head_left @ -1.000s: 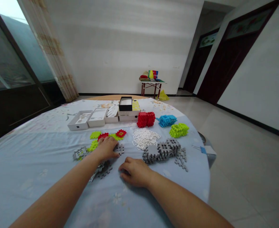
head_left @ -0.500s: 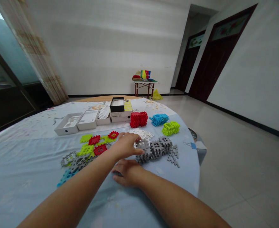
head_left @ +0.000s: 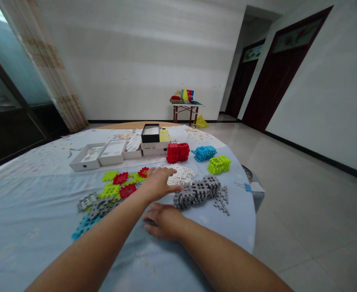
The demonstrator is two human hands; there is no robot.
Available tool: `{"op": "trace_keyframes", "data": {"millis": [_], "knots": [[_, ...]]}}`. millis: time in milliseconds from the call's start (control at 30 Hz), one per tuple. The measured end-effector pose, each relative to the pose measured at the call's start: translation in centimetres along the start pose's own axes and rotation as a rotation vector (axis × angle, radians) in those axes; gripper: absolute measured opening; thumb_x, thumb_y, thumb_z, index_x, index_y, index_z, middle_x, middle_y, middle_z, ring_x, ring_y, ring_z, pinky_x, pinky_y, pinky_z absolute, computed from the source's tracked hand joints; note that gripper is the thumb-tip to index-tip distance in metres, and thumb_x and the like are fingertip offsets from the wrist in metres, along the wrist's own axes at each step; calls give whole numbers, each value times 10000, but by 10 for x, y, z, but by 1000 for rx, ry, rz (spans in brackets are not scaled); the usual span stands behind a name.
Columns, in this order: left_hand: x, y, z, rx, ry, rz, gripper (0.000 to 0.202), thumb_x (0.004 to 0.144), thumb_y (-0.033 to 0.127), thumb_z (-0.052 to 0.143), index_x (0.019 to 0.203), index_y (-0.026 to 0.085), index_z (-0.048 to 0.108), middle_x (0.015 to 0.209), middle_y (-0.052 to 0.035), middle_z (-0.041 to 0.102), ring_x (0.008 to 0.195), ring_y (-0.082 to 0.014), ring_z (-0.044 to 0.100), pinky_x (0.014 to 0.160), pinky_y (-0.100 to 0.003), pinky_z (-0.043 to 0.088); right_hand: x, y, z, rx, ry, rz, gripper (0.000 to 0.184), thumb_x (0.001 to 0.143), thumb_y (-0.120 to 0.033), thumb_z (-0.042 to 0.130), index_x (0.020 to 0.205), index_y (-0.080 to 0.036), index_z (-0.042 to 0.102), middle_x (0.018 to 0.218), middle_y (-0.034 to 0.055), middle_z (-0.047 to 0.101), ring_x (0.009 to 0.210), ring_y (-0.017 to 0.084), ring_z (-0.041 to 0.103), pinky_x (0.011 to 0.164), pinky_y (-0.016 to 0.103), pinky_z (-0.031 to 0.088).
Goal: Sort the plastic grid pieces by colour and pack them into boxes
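On the cloth-covered worktop [head_left: 44,207], well left of the grey stack [head_left: 198,191], an open white box [head_left: 89,157] sits farther from the person. Nearer than the stack on that same side lie blue pieces [head_left: 85,228], partly behind the left forearm, then loose grey pieces [head_left: 101,207], with green pieces [head_left: 110,190] and red pieces [head_left: 126,190] just beyond them.

Immediately left of the grey stack, the person's left hand [head_left: 158,183] reaches palm down, thumb and fingers spread apart, with nothing seen between them. Its thumb tip overlaps the stack's left end in view; contact cannot be told. Nearer than the stack, the right hand [head_left: 166,221] rests with fingers curled; whether they enclose anything cannot be told.

Beyond the grey stack are a red stack [head_left: 177,153], white pieces [head_left: 183,174], a blue stack [head_left: 204,153] and a green stack [head_left: 219,165]; flat grey pieces [head_left: 222,200] lie just beside its right end. The step in hand appears to be a reach around the stack's left end; a pick there would call for lowering the left thumb and closing the fingers on one piece without toppling its neighbours.
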State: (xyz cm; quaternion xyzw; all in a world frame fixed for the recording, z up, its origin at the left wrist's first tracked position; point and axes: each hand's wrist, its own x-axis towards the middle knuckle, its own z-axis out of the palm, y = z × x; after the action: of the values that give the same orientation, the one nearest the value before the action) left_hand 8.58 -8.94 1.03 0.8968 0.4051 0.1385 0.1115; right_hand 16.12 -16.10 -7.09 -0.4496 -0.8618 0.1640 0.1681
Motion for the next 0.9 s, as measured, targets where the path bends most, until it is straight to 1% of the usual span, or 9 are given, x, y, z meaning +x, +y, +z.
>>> {"op": "trace_keyframes", "data": {"millis": [67,167,300,400,467,533,633,733,900], "knots": [[-6,-23,-8,-11,118,-74,543,740,586,523,1135,223,611,1197,-86,632,1131,-285,528,1011,-452,287,-2,-1,-1,-26,2,-6,295,825,-350,509,1066,-233,632,1015,49,633,869,198,610,739,293,474],[-22,-69,-19,-43,257,-251,505,760,552,496,1093,199,635,1124,-86,666,1092,-265,563,960,-383,371,-3,-2,-1,-44,2,-1,270,827,-336,508,1047,-242,636,986,44,625,832,178,606,715,273,457],[-56,-134,-24,-79,375,-537,484,755,501,493,1078,171,638,1099,-94,674,1052,-257,592,928,-370,416,-4,-5,-1,-27,14,14,250,826,-311,514,1033,-240,636,978,42,616,824,165,602,714,260,439],[-82,-172,-23,-102,466,-638,467,751,468,478,1055,153,641,1088,-109,677,1037,-254,604,924,-366,429,-3,-6,-1,-14,15,15,236,827,-306,519,1018,-238,641,958,38,615,849,168,600,726,256,431],[-94,-190,-20,-128,493,-690,455,736,447,480,1032,146,648,1086,-121,678,1026,-263,610,916,-372,439,-3,-6,0,-9,16,12,230,831,-304,518,1012,-235,642,945,36,616,856,167,597,734,253,427],[-102,-201,-16,-190,508,-732,444,712,437,496,1004,144,658,1076,-129,681,1031,-277,607,925,-386,434,-3,-6,1,-8,20,12,226,834,-298,515,1009,-232,641,937,35,617,854,164,596,739,251,425],[-108,-208,-8,-304,522,-758,450,682,445,526,985,143,665,1051,-132,689,1027,-284,608,926,-393,433,-3,-5,3,-10,32,12,219,836,-295,508,1000,-232,639,932,32,616,849,162,595,737,248,422],[-109,-205,-1,-366,527,-754,467,681,467,531,993,147,666,1029,-120,698,991,-268,623,903,-373,448,-3,-4,5,-7,42,14,213,837,-295,504,992,-238,639,916,25,613,834,157,596,726,246,420],[-107,-192,8,-466,561,-717,493,707,493,507,1022,145,659,1038,-95,697,977,-244,622,895,-343,447,-3,-5,6,19,53,23,205,839,-288,507,983,-239,644,897,21,613,818,147,593,728,237,419]]}}
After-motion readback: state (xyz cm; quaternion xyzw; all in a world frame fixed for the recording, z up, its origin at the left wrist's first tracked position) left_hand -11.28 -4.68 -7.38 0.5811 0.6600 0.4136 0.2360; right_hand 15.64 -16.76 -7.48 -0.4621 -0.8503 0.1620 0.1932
